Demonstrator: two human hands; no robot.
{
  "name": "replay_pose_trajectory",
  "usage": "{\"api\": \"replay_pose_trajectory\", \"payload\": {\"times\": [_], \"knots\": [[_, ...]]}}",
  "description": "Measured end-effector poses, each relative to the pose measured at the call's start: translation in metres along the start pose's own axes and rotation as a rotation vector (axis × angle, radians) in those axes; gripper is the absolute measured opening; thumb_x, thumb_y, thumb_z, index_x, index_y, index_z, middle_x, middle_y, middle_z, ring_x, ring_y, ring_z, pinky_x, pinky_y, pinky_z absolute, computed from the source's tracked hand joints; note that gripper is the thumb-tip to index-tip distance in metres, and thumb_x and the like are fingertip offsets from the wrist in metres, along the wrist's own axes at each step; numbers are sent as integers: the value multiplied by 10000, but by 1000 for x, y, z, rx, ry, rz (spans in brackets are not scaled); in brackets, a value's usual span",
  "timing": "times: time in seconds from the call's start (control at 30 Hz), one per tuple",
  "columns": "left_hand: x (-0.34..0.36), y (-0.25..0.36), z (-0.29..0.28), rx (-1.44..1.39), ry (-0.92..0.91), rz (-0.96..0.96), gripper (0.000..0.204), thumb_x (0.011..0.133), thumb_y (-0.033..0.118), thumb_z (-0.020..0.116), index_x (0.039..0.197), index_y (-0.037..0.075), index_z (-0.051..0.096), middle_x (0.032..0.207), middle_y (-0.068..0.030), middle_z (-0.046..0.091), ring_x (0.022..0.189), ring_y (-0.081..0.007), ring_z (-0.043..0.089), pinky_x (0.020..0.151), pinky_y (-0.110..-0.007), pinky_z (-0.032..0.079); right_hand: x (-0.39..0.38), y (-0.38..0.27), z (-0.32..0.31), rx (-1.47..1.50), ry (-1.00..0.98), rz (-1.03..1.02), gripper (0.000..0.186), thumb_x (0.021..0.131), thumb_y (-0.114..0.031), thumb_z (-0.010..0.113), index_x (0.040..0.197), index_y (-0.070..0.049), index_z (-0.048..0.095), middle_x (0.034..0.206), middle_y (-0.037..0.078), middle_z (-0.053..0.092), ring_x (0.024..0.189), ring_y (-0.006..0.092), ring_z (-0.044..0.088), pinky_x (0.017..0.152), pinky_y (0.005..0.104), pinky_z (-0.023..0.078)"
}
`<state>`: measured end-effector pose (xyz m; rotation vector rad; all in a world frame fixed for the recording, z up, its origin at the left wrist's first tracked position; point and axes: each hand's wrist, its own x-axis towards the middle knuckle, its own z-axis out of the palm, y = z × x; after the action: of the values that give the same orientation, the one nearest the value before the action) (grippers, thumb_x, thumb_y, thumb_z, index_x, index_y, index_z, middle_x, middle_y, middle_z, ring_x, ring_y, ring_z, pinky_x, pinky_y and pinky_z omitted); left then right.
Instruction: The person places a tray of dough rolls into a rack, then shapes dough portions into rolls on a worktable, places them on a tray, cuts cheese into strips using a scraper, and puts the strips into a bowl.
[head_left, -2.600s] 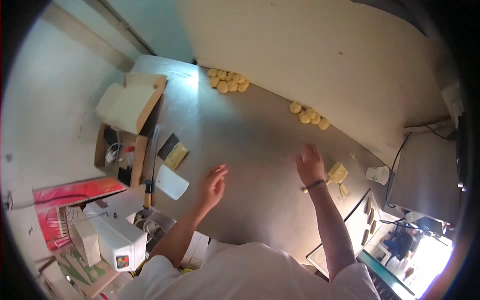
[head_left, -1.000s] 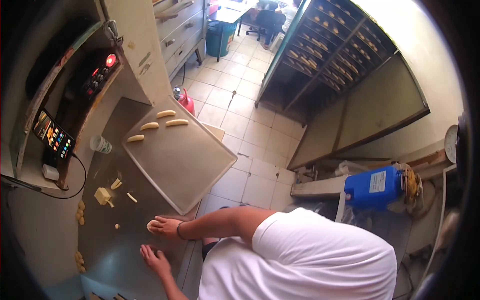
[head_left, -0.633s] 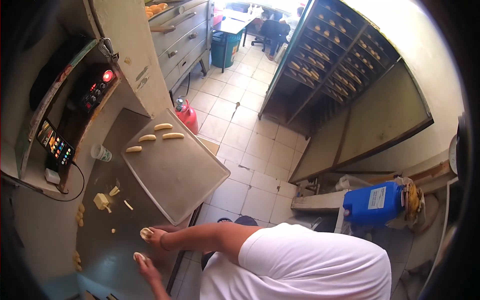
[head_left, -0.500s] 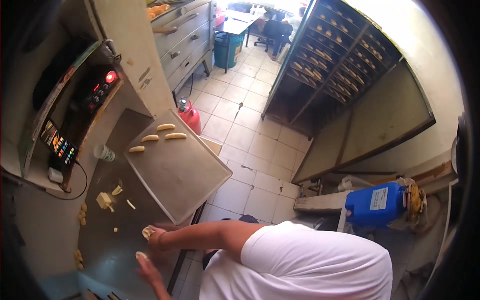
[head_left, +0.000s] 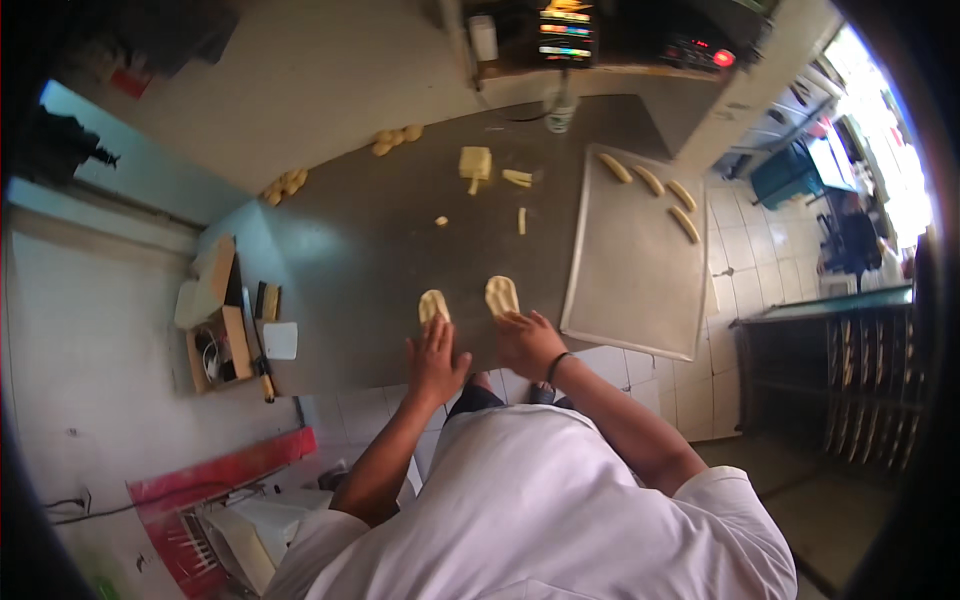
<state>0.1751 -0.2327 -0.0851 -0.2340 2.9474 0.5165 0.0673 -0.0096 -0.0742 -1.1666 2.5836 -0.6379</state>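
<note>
My left hand (head_left: 435, 360) has its fingers spread, their tips on the lower end of a flattened oval dough piece (head_left: 431, 300). My right hand (head_left: 530, 345) rests with slightly bent fingers on the lower end of a second flattened piece (head_left: 501, 292). Both pieces lie on the steel worktop (head_left: 350, 250). Beyond them are a butter block (head_left: 475, 165), cut butter strips (head_left: 517, 178) and small bits. To the right, a metal tray (head_left: 630, 290) holds several long shaped dough pieces (head_left: 650, 180).
Several dough balls (head_left: 398, 135) line the back wall, near a cup (head_left: 560, 115). Above are a lit phone (head_left: 565, 35) and control panel (head_left: 690, 55). At left are a cardboard box (head_left: 215, 350) and white scraper (head_left: 281, 340). A tray rack (head_left: 850, 390) stands at right.
The view has swung from the tray rack and floor back to the worktop. The dough pieces at my hands now show as flattened ovals, extending out beyond my fingertips.
</note>
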Motion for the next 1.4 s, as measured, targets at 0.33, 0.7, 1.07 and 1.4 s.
{"api": "replay_pose_trajectory", "payload": {"times": [0.33,0.7,1.07,1.4], "knots": [[26,-35,-44,-317,234,216,412,899,232,727,1252,27,669,1364,-158,614,1290,-364,557,1090,-585,398,114,103,-45,154,329,625,262,883,-322,708,1075,-153,761,1029,108,731,986,303,696,895,471,519],[286,5,-63,-306,315,161,290,879,304,750,1032,60,716,1014,-117,681,986,-316,656,892,-463,511,168,92,-15,-59,422,874,213,913,-311,679,983,-161,813,1093,66,723,1040,277,678,937,440,521],[251,-32,-23,-799,290,222,65,824,72,748,823,39,692,813,-90,650,719,-233,657,665,-369,536,99,34,-55,483,235,604,124,936,-96,703,1013,-40,782,954,112,735,848,203,738,775,311,591],[105,-57,-87,-669,86,-2,43,902,32,723,916,17,685,845,-77,658,743,-192,678,683,-330,542,90,45,-38,456,14,152,110,919,-97,709,1006,-75,773,982,93,715,888,300,717,818,390,592]]}}
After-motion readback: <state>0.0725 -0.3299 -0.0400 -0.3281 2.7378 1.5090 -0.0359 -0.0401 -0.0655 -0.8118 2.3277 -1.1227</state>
